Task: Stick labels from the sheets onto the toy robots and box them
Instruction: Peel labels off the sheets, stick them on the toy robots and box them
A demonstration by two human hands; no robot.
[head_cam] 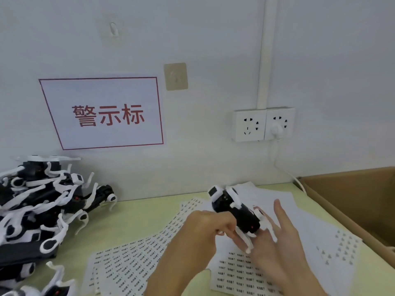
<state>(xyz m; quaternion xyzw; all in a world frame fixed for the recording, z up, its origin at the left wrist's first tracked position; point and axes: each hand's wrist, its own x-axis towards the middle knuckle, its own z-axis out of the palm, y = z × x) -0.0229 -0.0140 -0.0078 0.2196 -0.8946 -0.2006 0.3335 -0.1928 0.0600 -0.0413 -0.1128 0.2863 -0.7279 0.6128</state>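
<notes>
A black-and-white toy robot (235, 210) is held above the label sheets, tilted with its head up to the left. My left hand (207, 225) grips its lower body from the left with curled fingers. My right hand (280, 238) supports it from the right and beneath, fingers mostly straight and the index finger pointing up. White label sheets (136, 259) with rows of small printed stickers lie spread on the pale green table under both hands. A cardboard box (350, 195) stands open at the right.
A heap of several more black-and-white toy robots (42, 210) fills the left side of the table (132, 218). On the wall behind are a red-bordered sign (102, 113), a double socket (264, 123) with a white plug, and a cable running down behind the box.
</notes>
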